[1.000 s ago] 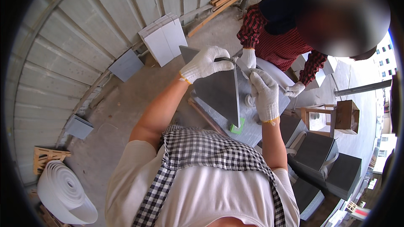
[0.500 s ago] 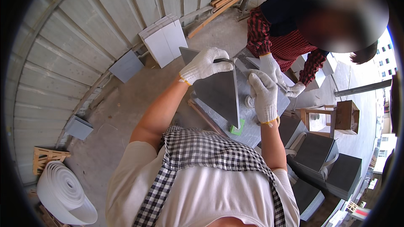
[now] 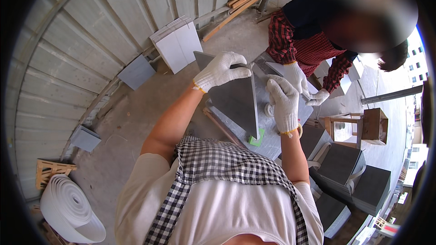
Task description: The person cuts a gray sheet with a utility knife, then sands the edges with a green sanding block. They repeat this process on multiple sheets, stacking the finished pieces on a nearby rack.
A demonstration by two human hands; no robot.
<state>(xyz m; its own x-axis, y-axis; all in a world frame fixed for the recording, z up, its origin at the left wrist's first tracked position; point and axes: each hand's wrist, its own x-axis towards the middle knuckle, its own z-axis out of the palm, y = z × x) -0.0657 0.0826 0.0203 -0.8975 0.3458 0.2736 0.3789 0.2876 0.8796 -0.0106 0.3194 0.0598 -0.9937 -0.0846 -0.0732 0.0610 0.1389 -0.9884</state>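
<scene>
A dark grey tile-like slab (image 3: 229, 97) stands on edge, leaning over the grey worktable (image 3: 274, 140). My left hand (image 3: 222, 71), in a white knit glove, is closed over its upper edge. The slab's near corner meets a small green block (image 3: 256, 138) on the table. My right hand (image 3: 285, 104), also gloved, hovers to the right of the slab with fingers bent together; what they hold, if anything, is hidden. Beside it is a small white round thing (image 3: 269, 110). Across the table, a co-worker's gloved hands (image 3: 297, 79) rest at another flat grey piece.
A co-worker in a red checked shirt (image 3: 313, 47) leans in from the far right. Strapped dark slabs (image 3: 340, 163) are stacked at right, near a wooden stool (image 3: 340, 129). White panels (image 3: 177, 47) lean by the metal wall (image 3: 91, 27); a white foam roll (image 3: 70, 204) stands at lower left.
The co-worker's arm and hand have shifted slightly to the right. My left hand keeps its place on the slab, and my right hand has hardly moved.
</scene>
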